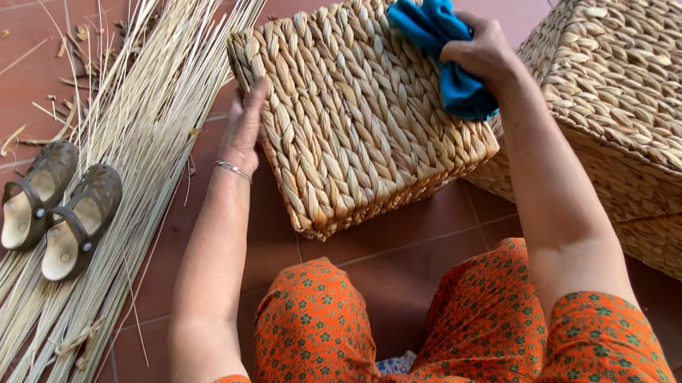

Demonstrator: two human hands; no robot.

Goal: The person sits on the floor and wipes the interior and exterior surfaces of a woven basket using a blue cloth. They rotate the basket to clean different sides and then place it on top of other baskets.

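My right hand (480, 50) is closed around a crumpled blue cloth (441, 51) pressed on the square woven straw basket's (361, 110) far right corner, my left hand (244, 125) flat, fingers spread, bracing its left edge on the red tile floor (417, 234)—wiping, I judge.

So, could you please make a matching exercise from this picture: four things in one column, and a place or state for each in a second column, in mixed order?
Things:
1. blue cloth
2. small woven basket
3. pair of sandals
4. bundle of reeds

Places or states:
A. lying on the reeds, at the left
B. spread in long strands across the floor
C. gripped in the right hand
D. steadied at its edge by the left hand

Pairs: 1-C, 2-D, 3-A, 4-B
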